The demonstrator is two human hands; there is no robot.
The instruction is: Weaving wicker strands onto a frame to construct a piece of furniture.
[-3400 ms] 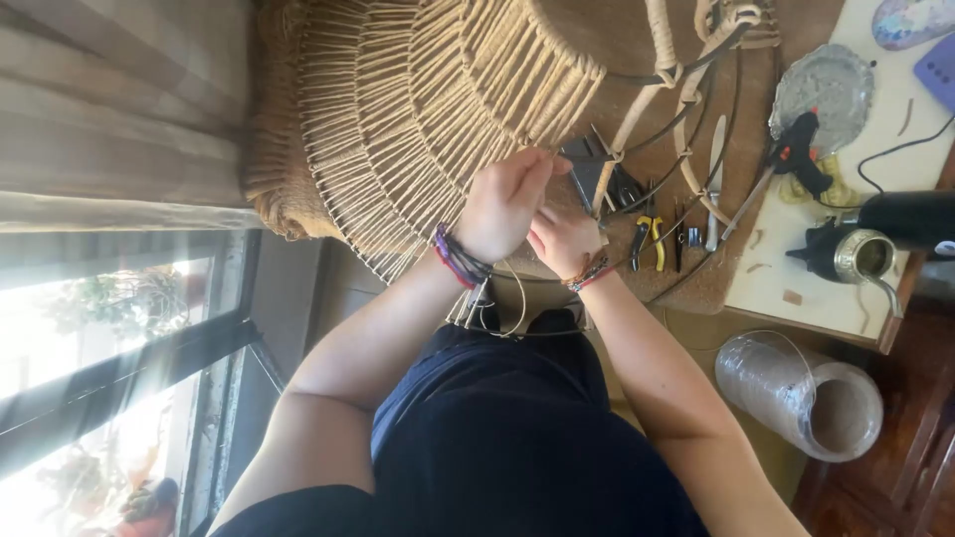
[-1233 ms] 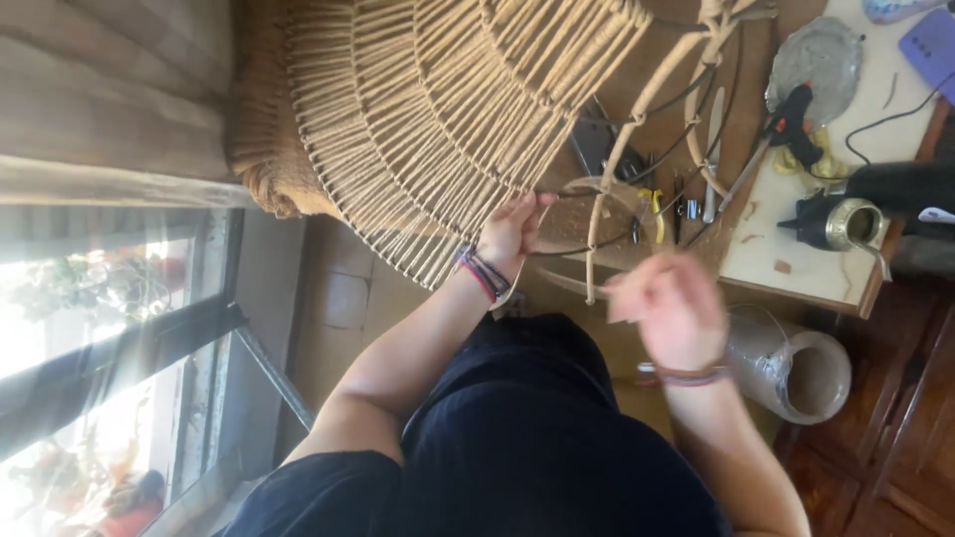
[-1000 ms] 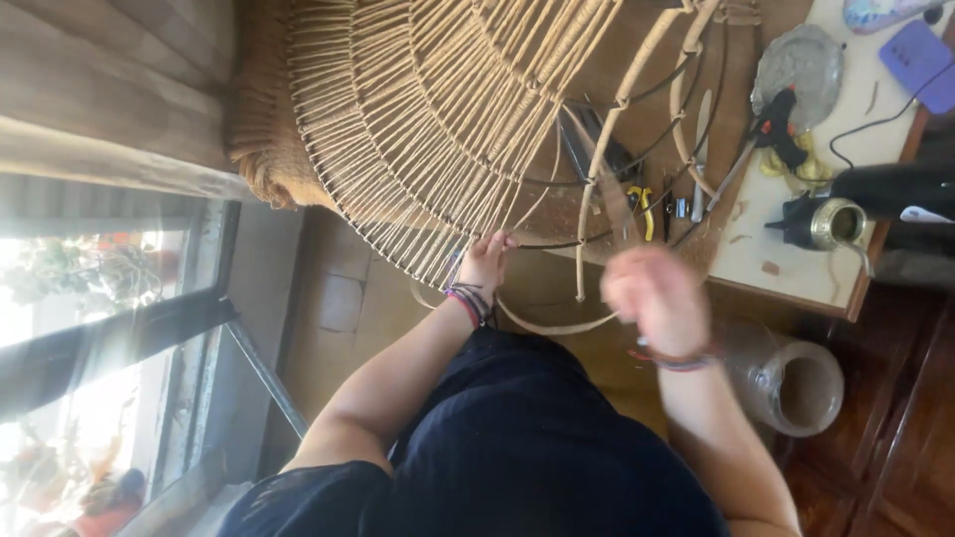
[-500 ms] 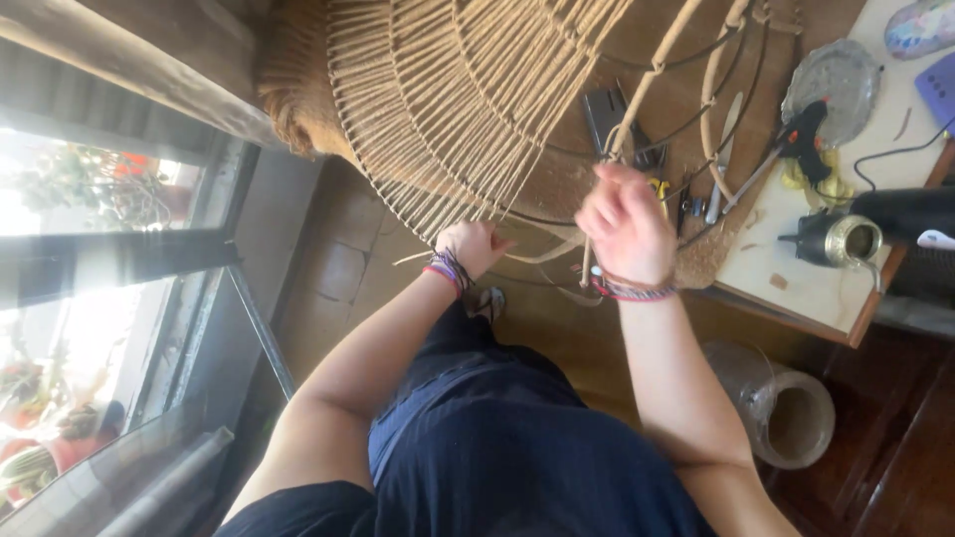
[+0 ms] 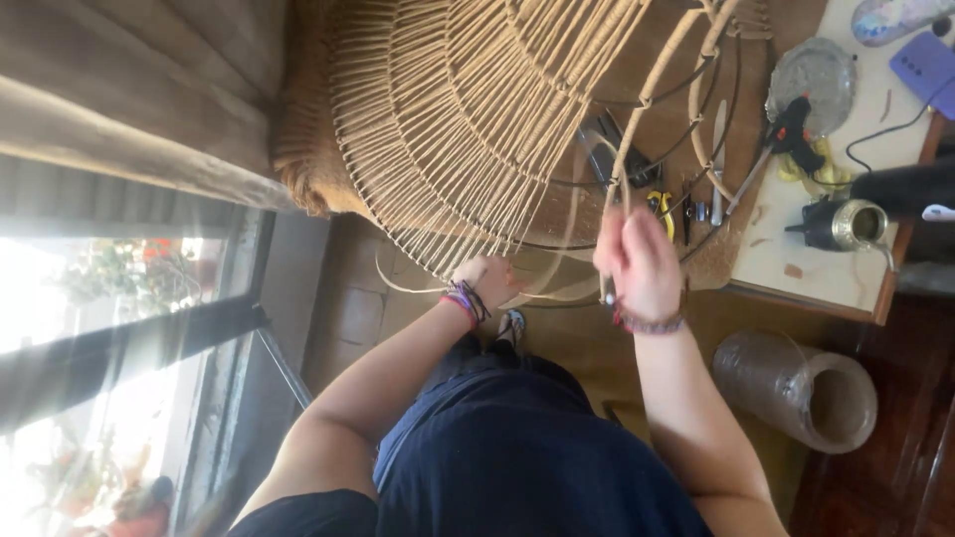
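Note:
A large woven wicker frame [image 5: 468,119] of pale cane strands on dark wire ribs fills the upper middle. My left hand [image 5: 487,280] grips its lower rim, fingers closed on the weave. My right hand [image 5: 637,264] is raised to the right, closed on a thin pale cane strand [image 5: 557,296] that loops from the rim over to it. A cane-wrapped rib [image 5: 657,89] rises above my right hand. Both wrists wear bead bracelets.
A low table [image 5: 816,268] at right carries a glue gun [image 5: 791,129], pliers [image 5: 662,209], a round metal tray [image 5: 811,75] and a small metal pot [image 5: 846,227]. A clear plastic roll [image 5: 796,393] lies on the floor. A window [image 5: 109,328] is at left.
My right hand pulled away from the rim out to the right, then swung back up toward the rib, drawing the strand. My left hand stayed on the rim, shifting slightly left.

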